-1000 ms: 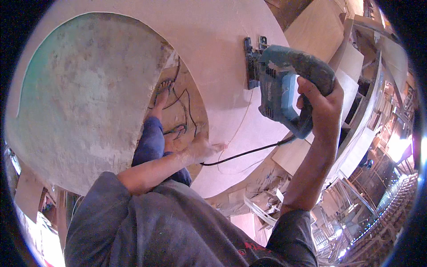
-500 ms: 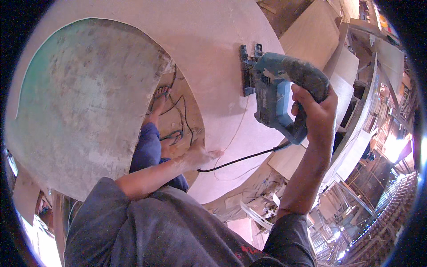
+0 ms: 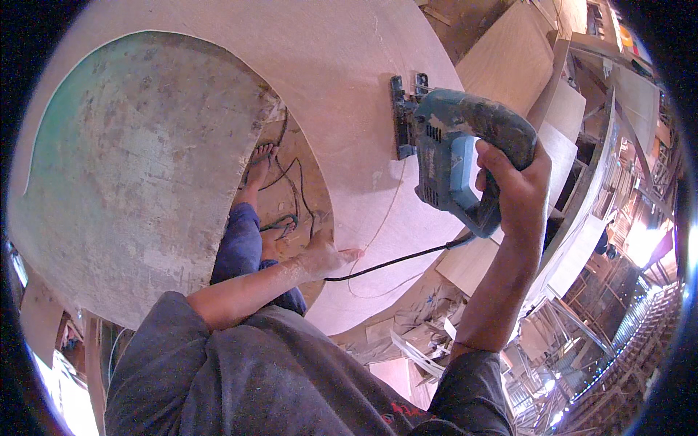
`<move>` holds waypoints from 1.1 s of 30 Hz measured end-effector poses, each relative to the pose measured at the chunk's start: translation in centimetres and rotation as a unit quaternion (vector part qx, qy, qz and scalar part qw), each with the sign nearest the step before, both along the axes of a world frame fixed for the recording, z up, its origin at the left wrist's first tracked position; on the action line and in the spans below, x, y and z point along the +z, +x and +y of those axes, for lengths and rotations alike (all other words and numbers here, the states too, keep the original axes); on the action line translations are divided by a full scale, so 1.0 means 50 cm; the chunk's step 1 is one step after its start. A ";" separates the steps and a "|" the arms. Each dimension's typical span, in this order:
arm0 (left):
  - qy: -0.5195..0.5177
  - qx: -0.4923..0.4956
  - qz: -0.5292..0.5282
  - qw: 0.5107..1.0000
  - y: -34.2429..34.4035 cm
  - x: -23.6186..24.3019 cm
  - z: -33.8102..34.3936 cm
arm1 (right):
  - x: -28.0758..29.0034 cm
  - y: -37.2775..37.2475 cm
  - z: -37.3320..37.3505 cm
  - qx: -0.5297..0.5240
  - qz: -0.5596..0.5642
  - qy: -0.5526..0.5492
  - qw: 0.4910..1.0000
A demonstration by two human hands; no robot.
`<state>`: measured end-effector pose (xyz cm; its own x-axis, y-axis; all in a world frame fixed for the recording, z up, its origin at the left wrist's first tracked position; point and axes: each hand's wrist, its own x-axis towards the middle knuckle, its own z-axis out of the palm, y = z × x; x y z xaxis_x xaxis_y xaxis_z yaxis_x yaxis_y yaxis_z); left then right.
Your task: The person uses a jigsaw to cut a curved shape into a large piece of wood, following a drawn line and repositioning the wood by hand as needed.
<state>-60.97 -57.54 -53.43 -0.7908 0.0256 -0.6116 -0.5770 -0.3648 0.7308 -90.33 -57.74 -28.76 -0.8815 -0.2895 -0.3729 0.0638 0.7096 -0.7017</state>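
Note:
My right hand [image 3: 520,182] is closed around the handle of a blue-grey jigsaw [image 3: 462,156], whose black base [image 3: 403,120] is at a pale curved wooden board [image 3: 349,65] with a large curved opening. A thin curved line runs across the board below the saw. At the opening's inner edge, my left hand [image 3: 327,256] grips the board, with one digit stretched along its surface. A dark power cord [image 3: 392,259] runs from the saw past that hand. Inside the curve, to the left, lies a worn grey-green board [image 3: 145,174].
Through the opening I see my bare feet [image 3: 260,163] and dark cables [image 3: 298,189] on a brownish surface. At the right are stacked plywood sheets [image 3: 502,51], a long curved wooden piece [image 3: 582,218] and cluttered offcuts [image 3: 407,334], with bright gaps in the workshop structure beyond.
The view has shifted slightly, so the boards and jigsaw sit a little lower and more to the left. My hands keep the same holds, with little visible movement.

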 end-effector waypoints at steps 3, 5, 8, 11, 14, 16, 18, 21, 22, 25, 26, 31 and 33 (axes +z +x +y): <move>0.026 -0.032 -0.020 0.999 0.009 -0.019 0.012 | 0.001 0.000 -0.003 0.002 -0.001 0.001 1.000; 0.028 -0.052 -0.039 0.998 0.005 -0.012 0.007 | 0.001 -0.001 -0.002 0.001 0.000 -0.003 1.000; -0.017 -0.048 -0.025 0.998 -0.003 0.007 -0.005 | 0.005 -0.004 0.000 0.008 -0.003 0.004 1.000; -0.060 -0.029 0.011 0.998 0.001 -0.004 0.002 | 0.006 -0.004 -0.005 0.012 -0.007 0.009 1.000; -0.011 -0.035 0.004 0.999 -0.021 0.040 -0.031 | 0.000 -0.003 0.001 0.007 0.001 0.001 1.000; 0.044 -0.042 -0.014 0.998 -0.037 0.067 -0.057 | 0.000 -0.005 0.001 0.007 0.003 0.003 1.000; 0.021 -0.081 -0.019 0.996 -0.038 0.065 -0.059 | 0.003 -0.007 -0.001 0.013 -0.004 0.002 1.000; -0.039 -0.029 -0.051 0.997 -0.038 0.081 -0.047 | 0.004 -0.008 -0.003 0.017 -0.009 0.002 1.000; -0.038 -0.029 -0.051 0.998 -0.041 0.083 -0.051 | 0.004 -0.008 -0.003 0.014 -0.007 0.003 1.000; 0.107 -0.127 -0.168 0.972 -0.070 0.123 -0.097 | 0.001 -0.011 -0.001 0.019 -0.005 0.001 1.000; 0.092 -0.135 -0.152 0.975 -0.068 0.120 -0.097 | 0.002 -0.011 -0.003 0.020 -0.005 0.001 1.000; 0.026 0.005 -0.001 1.000 -0.015 0.029 -0.016 | 0.006 -0.016 -0.004 0.032 -0.006 0.014 0.999; 0.029 -0.016 0.015 0.999 -0.026 0.057 -0.042 | 0.002 -0.016 -0.001 0.032 -0.008 0.010 0.999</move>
<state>-62.29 -59.64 -50.58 -0.8074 0.0861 -0.5837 -0.5668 -0.3882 0.7267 -91.12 -57.81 -28.65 -0.8551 -0.3378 -0.3933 0.0290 0.7261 -0.6869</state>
